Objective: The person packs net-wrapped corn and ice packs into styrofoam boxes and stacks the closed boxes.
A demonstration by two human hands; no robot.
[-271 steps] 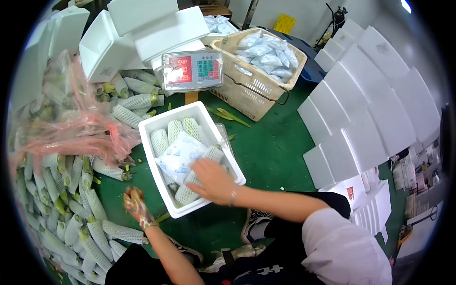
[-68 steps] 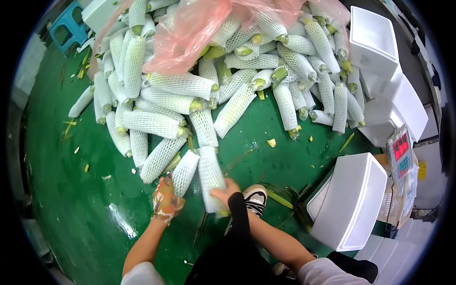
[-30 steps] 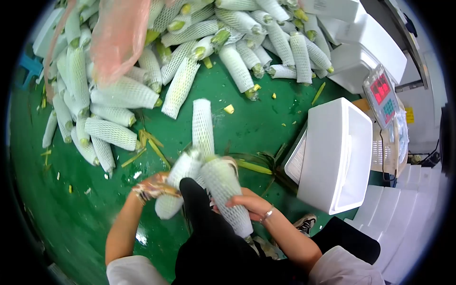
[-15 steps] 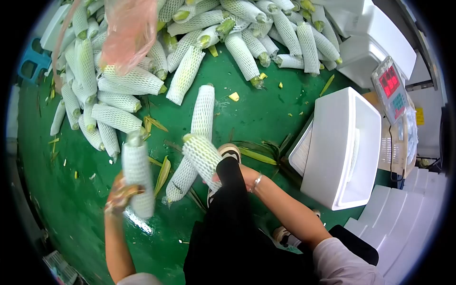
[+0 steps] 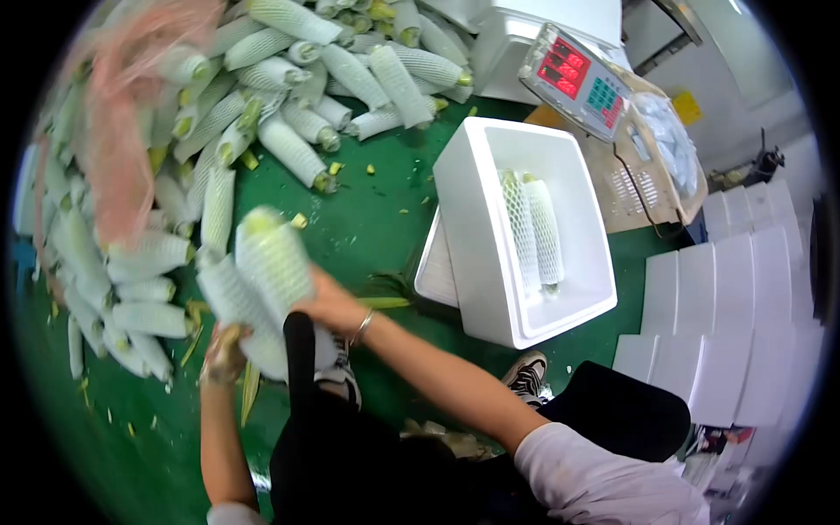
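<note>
In front of my legs, my right hand [image 5: 331, 302] is closed round a net-wrapped corn cob [image 5: 276, 262], blurred by motion. My left hand [image 5: 226, 352] is closed at the lower left side of another net-wrapped cob [image 5: 229, 297], which lies against the first. Both cobs tilt with their upper ends to the upper left. To the right, a white foam box [image 5: 573, 306] stands on the scale platform [image 5: 436, 267], tipped toward me in view. Two net-wrapped cobs [image 5: 544, 229] lie inside it, side by side.
A large pile of net-wrapped cobs [image 5: 302, 150] with pink plastic film [image 5: 122, 149] fills the upper left. The scale display [image 5: 573, 80] is behind the box, beside a crate [image 5: 630, 197] of ice packs [image 5: 669, 144]. Stacked foam boxes [image 5: 731, 289] stand at the right. Leaf scraps lie on the green floor.
The view has turned right, showing the box's inside. My left hand has brought its cob from the left to beside the one in my right hand, which is now raised clear of my knee.
</note>
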